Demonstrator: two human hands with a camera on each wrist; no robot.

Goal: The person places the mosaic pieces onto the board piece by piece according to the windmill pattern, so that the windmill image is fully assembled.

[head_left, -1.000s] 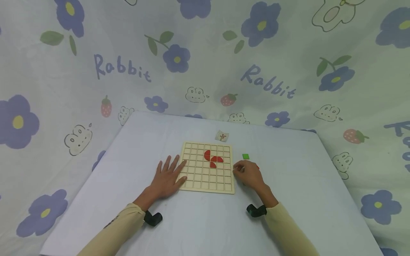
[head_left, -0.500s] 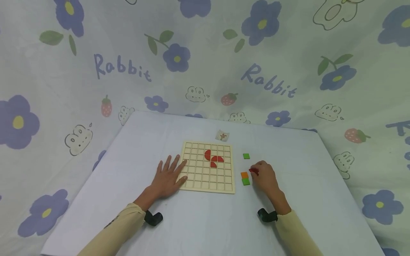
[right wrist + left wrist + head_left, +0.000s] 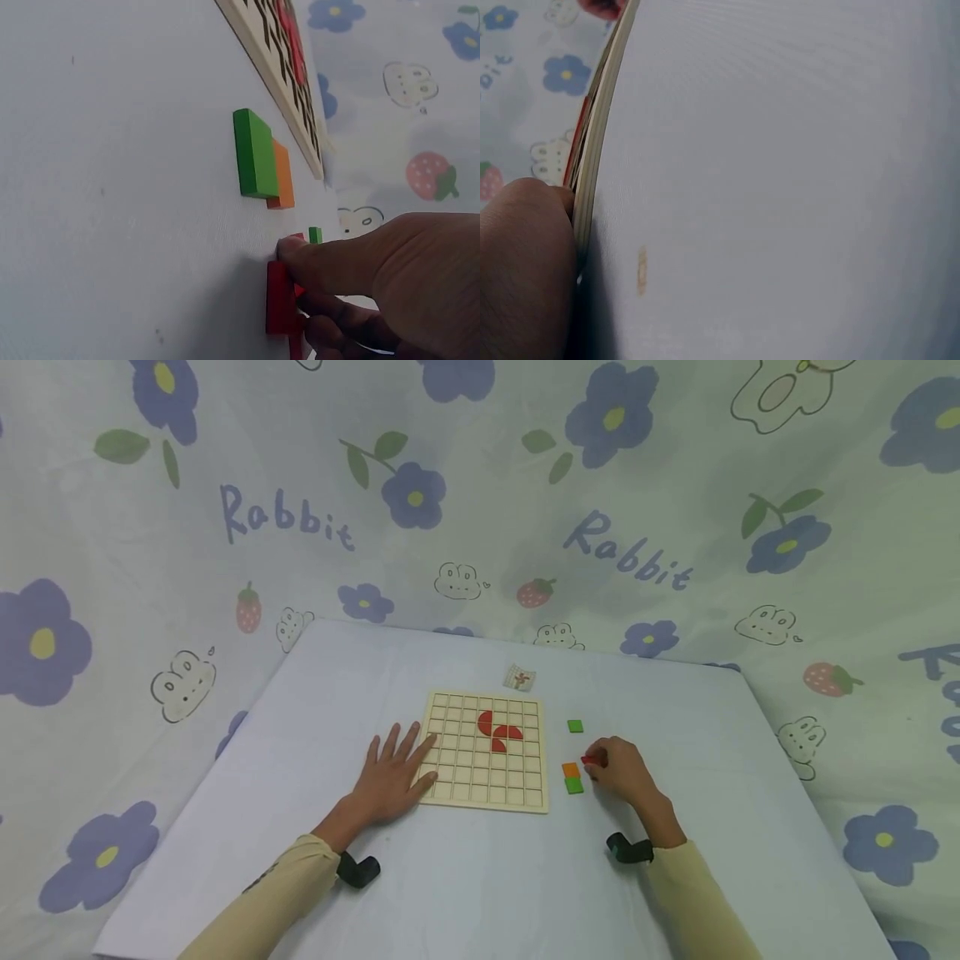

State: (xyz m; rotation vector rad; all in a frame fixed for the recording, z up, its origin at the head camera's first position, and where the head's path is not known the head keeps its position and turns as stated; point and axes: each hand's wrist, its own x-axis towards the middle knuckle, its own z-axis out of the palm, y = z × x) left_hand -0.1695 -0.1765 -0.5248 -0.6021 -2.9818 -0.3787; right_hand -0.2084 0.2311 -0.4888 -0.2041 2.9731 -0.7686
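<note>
Wooden grid board (image 3: 483, 768) lies flat on the white table (image 3: 337, 693), between the two hands, which are well apart. Three red shapes (image 3: 486, 723) with curved edges sit close together in its cells, toward the far right part of the grid. The left hand (image 3: 388, 783) lies with its fingers straight and spread, thumb and index finger reaching over the board's left edge. The right hand (image 3: 617, 770) is right of the board, thumb and fingers closed in a pinch on a red piece (image 3: 282, 304); more red shows around the fingertips, and how many pieces that makes I cannot tell. Just beside this hand, an orange tile (image 3: 571, 770) and a near green tile (image 3: 573, 786) touch each other, while a far green tile (image 3: 575, 726) lies apart from them. Beyond the board is a small card (image 3: 520, 677) with a red pattern, and behind the table hangs a flowered cloth (image 3: 480, 460) printed "Rabbit"
</note>
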